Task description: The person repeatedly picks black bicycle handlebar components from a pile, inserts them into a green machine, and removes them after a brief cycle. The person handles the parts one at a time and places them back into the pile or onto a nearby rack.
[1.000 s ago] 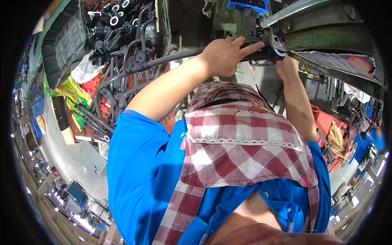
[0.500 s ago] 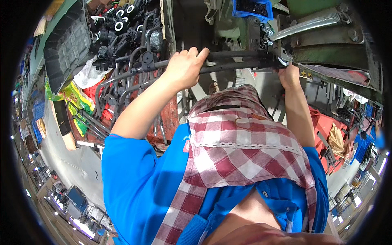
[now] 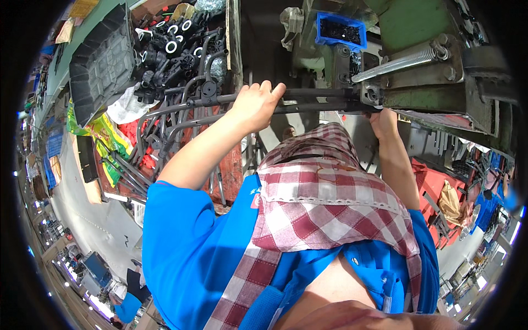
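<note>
Left hand (image 3: pixel 254 104) fingers closed around the dark metal rod (image 3: pixel 308 94) fed into the green machine (image 3: pixel 434 93); right hand (image 3: pixel 383 120) grip unclear beneath its clamp, a likely pinch risk.

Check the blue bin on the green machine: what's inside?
The blue bin holds small dark parts, too small to identify. Its lower layers and bottom are covered.

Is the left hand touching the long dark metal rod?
Touching. The head view shows the left hand wrapped over the long dark metal rod, fingers curled across its top, no gap.
</note>
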Available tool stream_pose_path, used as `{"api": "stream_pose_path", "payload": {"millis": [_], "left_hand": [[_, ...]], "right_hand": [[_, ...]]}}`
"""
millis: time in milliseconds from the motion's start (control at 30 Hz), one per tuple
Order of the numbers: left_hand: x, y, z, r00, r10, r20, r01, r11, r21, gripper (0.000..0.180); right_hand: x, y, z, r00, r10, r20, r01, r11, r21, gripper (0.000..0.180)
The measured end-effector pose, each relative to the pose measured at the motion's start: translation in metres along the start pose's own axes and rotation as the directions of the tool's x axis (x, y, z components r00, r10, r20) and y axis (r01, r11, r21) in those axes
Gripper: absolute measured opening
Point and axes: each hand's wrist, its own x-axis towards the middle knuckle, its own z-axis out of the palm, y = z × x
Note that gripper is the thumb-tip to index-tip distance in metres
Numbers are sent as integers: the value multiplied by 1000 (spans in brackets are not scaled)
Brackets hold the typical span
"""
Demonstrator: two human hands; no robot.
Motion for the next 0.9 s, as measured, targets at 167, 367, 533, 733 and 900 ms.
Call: {"api": "stream_pose_path", "payload": {"millis": [167, 367, 533, 733, 900], "left_hand": [[-4, 4, -5, 1000, 2, -15, -2, 1000, 12, 59], [-4, 2, -9, 1000, 18, -19, -17, 1000, 20, 62], [-9, 3, -14, 999, 37, -20, -37, 999, -24, 66], [-13, 6, -13, 999, 44, -23, -45, 998, -35, 63], [-8, 7, -16, 999, 29, 44, -29, 1000, 3, 70]], "right_hand": [[12, 14, -21, 997, -47, 61, 49, 999, -24, 39], [14, 14, -21, 991, -112, 74, 113, 994, -8, 43], [18, 11, -24, 992, -74, 104, 76, 997, -18, 42], [18, 9, -26, 991, -24, 130, 39, 993, -115, 45], [21, 16, -35, 983, 30, 182, -19, 998, -59, 45]]}}
